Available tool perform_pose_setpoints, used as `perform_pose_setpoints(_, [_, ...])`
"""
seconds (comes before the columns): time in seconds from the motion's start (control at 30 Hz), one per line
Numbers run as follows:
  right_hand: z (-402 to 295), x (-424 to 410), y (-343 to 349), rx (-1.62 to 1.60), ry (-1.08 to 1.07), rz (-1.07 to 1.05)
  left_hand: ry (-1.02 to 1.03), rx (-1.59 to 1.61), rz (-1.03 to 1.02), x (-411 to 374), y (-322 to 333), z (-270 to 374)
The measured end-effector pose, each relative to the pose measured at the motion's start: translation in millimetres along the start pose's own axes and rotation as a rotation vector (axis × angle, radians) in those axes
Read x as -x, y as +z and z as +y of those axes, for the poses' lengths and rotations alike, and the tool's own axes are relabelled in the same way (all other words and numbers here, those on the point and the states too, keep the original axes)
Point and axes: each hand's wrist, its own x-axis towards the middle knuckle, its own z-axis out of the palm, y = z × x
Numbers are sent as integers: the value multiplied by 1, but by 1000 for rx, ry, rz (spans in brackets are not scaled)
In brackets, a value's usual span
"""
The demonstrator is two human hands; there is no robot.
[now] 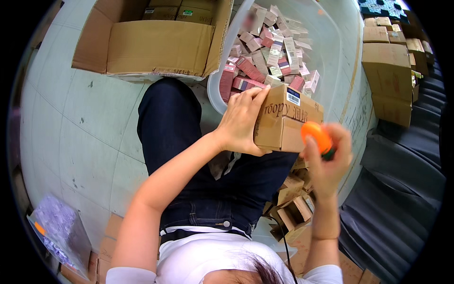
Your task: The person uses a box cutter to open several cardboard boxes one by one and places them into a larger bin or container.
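Note:
My left hand (244,120) grips the left side of a small taped cardboard carton (271,122) that bears print and a barcode label. My right hand (330,156) holds an orange, rounded handheld tool (316,136) with a dark green end, against or just beside the carton's lower right part; motion blurs it, and its exact kind cannot be told. The carton is held tilted over my lap, at the near rim of a translucent plastic tub (217,96). Many small pink and white product boxes (250,69) lie jumbled in that tub.
A large open cardboard box (159,48) with cartons inside stands at upper left. Opened small cartons (294,213) lie beside my right hip. Stacked boxes (386,67) and dark fabric (393,184) line the right. A bag of purplish packed items (58,220) stands lower left.

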Motion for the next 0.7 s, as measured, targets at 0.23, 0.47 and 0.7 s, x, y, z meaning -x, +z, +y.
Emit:
perform_pose_setpoints(0.23, [14,72,18,-281,176,367,4,108,132,4,5,35])
perform_pose_setpoints(0.47, [-7,81,5,248,-333,281,12,-451,401,39,-13,92])
perform_pose_setpoints(0.7, [3,94,7,246,-430,235,130,-608,310,53,-13,94])
